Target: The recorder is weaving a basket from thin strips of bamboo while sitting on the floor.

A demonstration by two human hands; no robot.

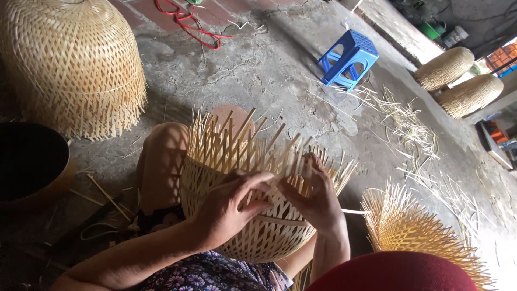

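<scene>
Looking down, I am seeing a half-woven bamboo basket (pixel 253 215) resting in the lap at the centre of the view, its loose upright strips (pixel 237 140) fanning toward twelve o'clock. My left hand (pixel 229 207) is curling over the rim of the weave, fingers pinching a thin strip against the basket wall. My right hand (pixel 315 199) is closing on the rim just beside it at three o'clock, fingertips gripping the ends of a few strips. Both hands are touching the basket and nearly meeting each other. A bare knee (pixel 161 161) is showing behind the basket at ten o'clock, and a floral sleeve (pixel 215 275) is lying under it at six o'clock.

Going outward, a second unfinished basket (pixel 414 231) is lying on the concrete floor (pixel 269 70) at four o'clock, its strip ends spreading out. A large finished woven dome (pixel 72 64) is standing at ten o'clock, with a dark round tub (pixel 29 161) near it at nine o'clock. A blue plastic stool (pixel 347 59) is standing at one o'clock, with scattered bamboo shavings (pixel 414 134) trailing toward three o'clock. Two more woven domes (pixel 458 81) are sitting at two o'clock, and a red cord (pixel 188 24) is lying at twelve o'clock.
</scene>
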